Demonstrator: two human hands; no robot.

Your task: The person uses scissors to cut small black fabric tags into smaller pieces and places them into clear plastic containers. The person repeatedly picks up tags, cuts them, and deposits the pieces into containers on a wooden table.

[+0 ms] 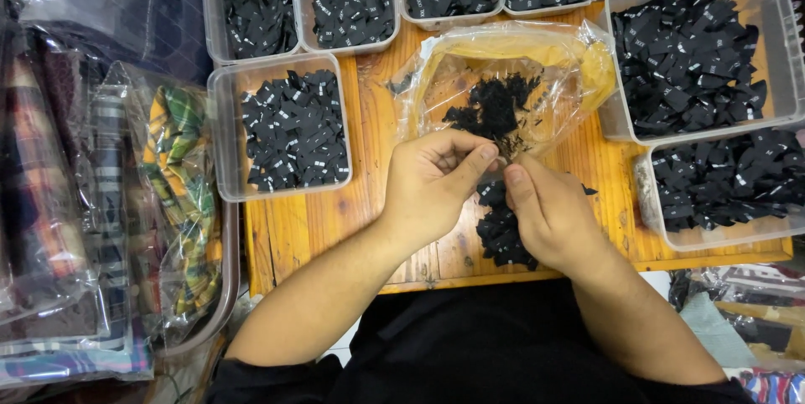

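Both hands meet over a wooden table (327,220). The left hand (432,182) and right hand (545,211) pinch one small black label (501,161) between thumb and fingertips, the tips touching. Just beyond the fingers lies an open plastic bag (520,60) with a clump of labels inside. Under the right hand sits a loose pile of labels (499,232). Clear boxes (289,127) of black labels stand beside and beyond both hands.

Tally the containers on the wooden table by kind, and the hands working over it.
Clear plastic tubs of black labels: 8
Clear plastic bag of black labels: 1
Hands, left hand and right hand: 2
Total: 11
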